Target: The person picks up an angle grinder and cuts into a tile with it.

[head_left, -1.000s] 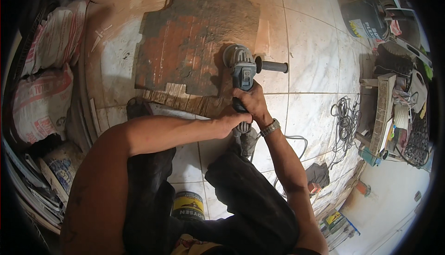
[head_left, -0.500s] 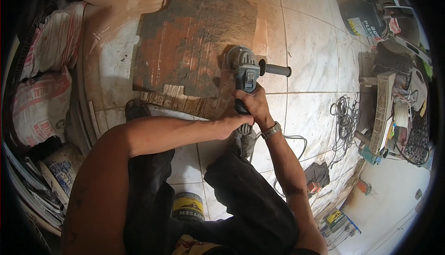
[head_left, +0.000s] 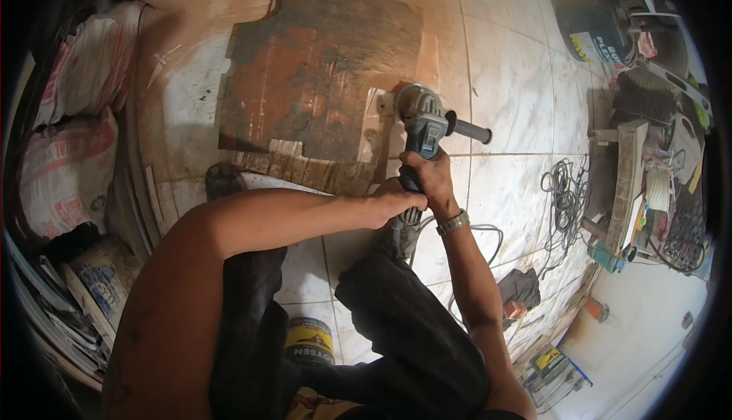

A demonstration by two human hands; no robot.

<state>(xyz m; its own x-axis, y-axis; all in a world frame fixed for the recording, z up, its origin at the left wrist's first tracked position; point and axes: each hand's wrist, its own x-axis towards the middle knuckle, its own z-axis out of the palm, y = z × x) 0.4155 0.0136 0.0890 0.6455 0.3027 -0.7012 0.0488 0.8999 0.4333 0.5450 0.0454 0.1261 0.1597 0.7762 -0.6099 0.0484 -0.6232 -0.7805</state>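
An angle grinder (head_left: 429, 131) with a grey head and dark body is in both my hands. My right hand (head_left: 433, 180), a metal watch on its wrist, wraps round the body behind the head. Farther back, my left hand (head_left: 399, 200) is closed round the rear part. The black side handle (head_left: 471, 131) sticks out to the right, unheld. The disc end is by the right edge of a worn board (head_left: 305, 77), whose face is patchy grey-brown and reddish; whether it touches is hard to tell. A pale, bared patch (head_left: 375, 113) shows on the board beside the disc.
Reddish dust covers the tiled floor (head_left: 507, 99) around the board. Coiled black cable (head_left: 566, 199) lies at the right, near a wooden bench (head_left: 629, 168). Filled sacks (head_left: 69, 172) stand at the left. A paint can (head_left: 309, 340) is between my legs.
Both my hands have moved the grinder right and slightly nearer to me, off the board toward its right edge. The pale patch that the grinder partly covered now shows. The board has stayed put.
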